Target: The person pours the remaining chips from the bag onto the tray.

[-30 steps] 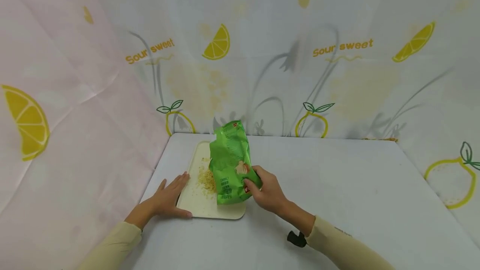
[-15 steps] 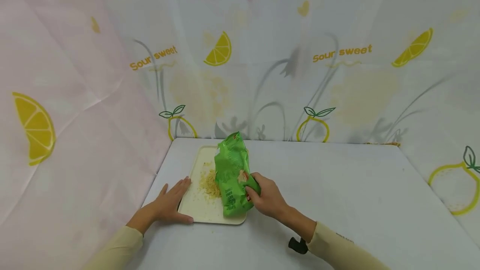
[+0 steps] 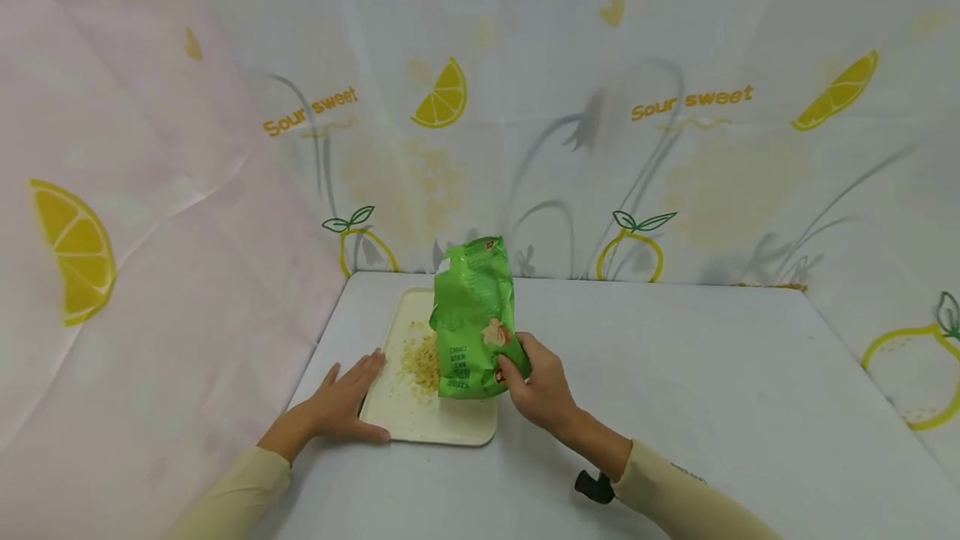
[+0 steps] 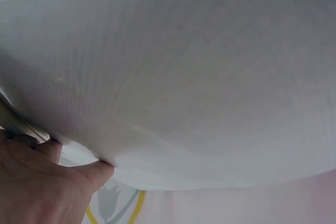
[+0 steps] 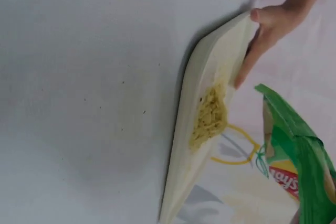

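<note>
A green potato chip bag point(image 3: 474, 298) is held tilted over a cream rectangular tray point(image 3: 405, 430). My right hand point(image 3: 546, 386) grips its lower right corner, thumb on the near face. On the tray lies a heap of yellow chip crumbs point(image 3: 420, 363), partly hidden behind the bag. My left hand point(image 3: 341, 405) rests spread against the tray's left edge, the thumb along its near left corner. In the right wrist view the bag point(image 5: 299, 156) shows a red logo beside the heap of crumbs point(image 5: 210, 116). The left wrist view catches some fingers of the left hand point(image 4: 47, 182).
The white table point(image 3: 660, 373) stretches to the right of the tray. Small specks lie on it in the right wrist view. A lemon-print cloth backdrop point(image 3: 555, 173) rises behind and at the sides. A black fitting point(image 3: 595, 487) sits under the right wrist.
The bag dips toward the tray half a second ago and is now higher again, slightly farther right. The left hand keeps its place at the tray; the head view shifts slightly.
</note>
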{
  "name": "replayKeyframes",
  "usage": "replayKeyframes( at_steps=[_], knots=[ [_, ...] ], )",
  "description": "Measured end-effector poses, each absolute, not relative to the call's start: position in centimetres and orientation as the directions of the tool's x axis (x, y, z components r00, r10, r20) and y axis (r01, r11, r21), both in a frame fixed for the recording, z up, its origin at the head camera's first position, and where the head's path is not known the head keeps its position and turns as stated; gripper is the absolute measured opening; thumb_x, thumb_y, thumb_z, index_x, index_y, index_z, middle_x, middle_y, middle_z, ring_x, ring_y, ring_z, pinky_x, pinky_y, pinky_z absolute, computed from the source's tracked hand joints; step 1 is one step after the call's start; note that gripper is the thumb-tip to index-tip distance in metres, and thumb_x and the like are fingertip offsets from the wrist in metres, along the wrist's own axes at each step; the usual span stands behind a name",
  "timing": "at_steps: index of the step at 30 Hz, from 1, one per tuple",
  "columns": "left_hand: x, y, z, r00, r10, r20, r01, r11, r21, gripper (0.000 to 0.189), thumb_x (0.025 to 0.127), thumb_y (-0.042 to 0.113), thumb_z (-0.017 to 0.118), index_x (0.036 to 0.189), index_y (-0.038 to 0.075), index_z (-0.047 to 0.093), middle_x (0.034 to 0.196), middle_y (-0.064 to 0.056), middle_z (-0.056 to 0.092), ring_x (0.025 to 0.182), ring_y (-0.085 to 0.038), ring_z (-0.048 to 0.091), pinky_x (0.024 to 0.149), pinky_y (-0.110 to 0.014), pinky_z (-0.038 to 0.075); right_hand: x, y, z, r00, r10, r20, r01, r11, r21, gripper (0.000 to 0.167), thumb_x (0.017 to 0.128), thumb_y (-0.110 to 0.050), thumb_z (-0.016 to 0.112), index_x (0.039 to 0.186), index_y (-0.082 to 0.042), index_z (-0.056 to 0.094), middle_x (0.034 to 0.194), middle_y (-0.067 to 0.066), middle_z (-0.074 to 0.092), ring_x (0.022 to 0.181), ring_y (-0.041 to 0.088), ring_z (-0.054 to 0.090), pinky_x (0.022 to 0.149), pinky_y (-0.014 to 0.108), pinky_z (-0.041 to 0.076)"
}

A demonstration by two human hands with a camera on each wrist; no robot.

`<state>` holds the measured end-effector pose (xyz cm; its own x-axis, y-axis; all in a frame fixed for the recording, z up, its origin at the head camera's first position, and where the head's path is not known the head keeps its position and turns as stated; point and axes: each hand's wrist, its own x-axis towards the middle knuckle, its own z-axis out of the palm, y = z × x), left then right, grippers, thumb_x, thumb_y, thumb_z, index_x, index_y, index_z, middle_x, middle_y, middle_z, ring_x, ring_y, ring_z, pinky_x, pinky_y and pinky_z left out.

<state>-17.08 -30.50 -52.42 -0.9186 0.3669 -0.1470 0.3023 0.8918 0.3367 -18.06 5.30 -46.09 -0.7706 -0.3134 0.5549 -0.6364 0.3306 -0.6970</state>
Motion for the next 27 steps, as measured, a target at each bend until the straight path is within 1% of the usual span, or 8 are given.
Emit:
replayKeyframes(
  at_steps=[5, 10, 14, 16, 18, 22, 24, 27],
  knots=[
    [-17.4, -30.5, -52.5, -0.916, 0.371, -0.154, 0.31, 0.897, 0.315, 0.135, 0.064, 0.079, 0.072, 0.157, 0.0, 0.013, 0.165, -0.02, 0.015, 0.15, -0.042, 0.018, 0.112, -0.073, 0.008, -18.1, 5.3, -46.5, -0.794, -0.349, 0.497, -0.605, 0.385, -0.697, 0.021, 0.089, -0.002, 0.068, 0.109, 0.0, 0.064, 0.083, 0.003, 0.065, 0.064, 0.0, 0.051, 0.051, 0.019, 0.045],
    [-17.5, -30.5, -52.3, -0.918, 0.374, -0.135, 0.323, 0.899, 0.296, 0.135, 0.063, 0.079, 0.072, 0.157, -0.001, 0.016, 0.164, -0.02, 0.018, 0.15, -0.041, 0.021, 0.112, -0.073, 0.011, -18.2, 5.4, -46.5, -0.81, -0.357, 0.466, -0.582, 0.39, -0.713, 0.022, 0.09, -0.003, 0.068, 0.111, 0.0, 0.065, 0.084, 0.004, 0.066, 0.064, 0.003, 0.053, 0.051, 0.021, 0.046],
    [-17.3, -30.5, -52.2, -0.915, 0.376, -0.144, 0.324, 0.9, 0.291, 0.135, 0.063, 0.079, 0.072, 0.157, -0.001, 0.016, 0.164, -0.02, 0.018, 0.15, -0.041, 0.022, 0.112, -0.074, 0.012, -18.2, 5.6, -46.6, -0.825, -0.382, 0.416, -0.553, 0.4, -0.731, 0.023, 0.092, -0.006, 0.067, 0.114, -0.001, 0.064, 0.085, 0.003, 0.065, 0.065, 0.002, 0.052, 0.052, 0.02, 0.045],
    [-17.3, -30.5, -52.3, -0.915, 0.376, -0.148, 0.324, 0.902, 0.285, 0.135, 0.064, 0.079, 0.072, 0.156, -0.001, 0.016, 0.164, -0.02, 0.018, 0.15, -0.041, 0.022, 0.112, -0.074, 0.012, -18.2, 5.8, -46.5, -0.826, -0.379, 0.417, -0.551, 0.39, -0.737, 0.025, 0.092, -0.006, 0.067, 0.116, -0.001, 0.063, 0.085, 0.003, 0.065, 0.064, 0.001, 0.051, 0.052, 0.02, 0.045],
    [-17.2, -30.5, -52.2, -0.915, 0.377, -0.143, 0.328, 0.902, 0.28, 0.135, 0.064, 0.079, 0.072, 0.156, -0.002, 0.016, 0.164, -0.02, 0.018, 0.15, -0.041, 0.022, 0.111, -0.074, 0.013, -18.3, 5.9, -46.2, -0.812, -0.361, 0.459, -0.576, 0.368, -0.73, 0.026, 0.091, -0.005, 0.067, 0.116, 0.0, 0.063, 0.085, 0.003, 0.065, 0.063, 0.002, 0.05, 0.051, 0.021, 0.044],
    [-17.2, -30.5, -52.2, -0.916, 0.377, -0.139, 0.329, 0.902, 0.281, 0.134, 0.065, 0.078, 0.073, 0.157, -0.002, 0.015, 0.164, -0.02, 0.018, 0.15, -0.041, 0.021, 0.112, -0.074, 0.011, -18.7, 5.9, -45.8, -0.743, -0.351, 0.57, -0.666, 0.313, -0.677, 0.024, 0.092, -0.003, 0.066, 0.115, 0.002, 0.062, 0.085, 0.005, 0.065, 0.064, 0.004, 0.052, 0.05, 0.022, 0.045],
    [-17.2, -30.5, -52.2, -0.917, 0.377, -0.132, 0.33, 0.9, 0.285, 0.134, 0.064, 0.077, 0.073, 0.156, -0.002, 0.015, 0.164, -0.021, 0.018, 0.149, -0.042, 0.021, 0.112, -0.074, 0.011, -19.0, 5.8, -45.8, -0.728, -0.389, 0.564, -0.681, 0.32, -0.659, 0.022, 0.093, -0.004, 0.065, 0.114, 0.002, 0.062, 0.085, 0.005, 0.065, 0.065, 0.003, 0.053, 0.052, 0.022, 0.046],
    [-17.2, -30.5, -52.3, -0.916, 0.382, -0.125, 0.334, 0.897, 0.29, 0.134, 0.065, 0.077, 0.073, 0.156, -0.002, 0.015, 0.163, -0.021, 0.019, 0.149, -0.042, 0.022, 0.111, -0.074, 0.011, -19.2, 5.8, -45.8, -0.742, -0.46, 0.487, -0.657, 0.353, -0.667, 0.022, 0.095, -0.007, 0.063, 0.116, 0.0, 0.062, 0.087, 0.004, 0.066, 0.067, 0.002, 0.055, 0.055, 0.02, 0.048]
  ],
)
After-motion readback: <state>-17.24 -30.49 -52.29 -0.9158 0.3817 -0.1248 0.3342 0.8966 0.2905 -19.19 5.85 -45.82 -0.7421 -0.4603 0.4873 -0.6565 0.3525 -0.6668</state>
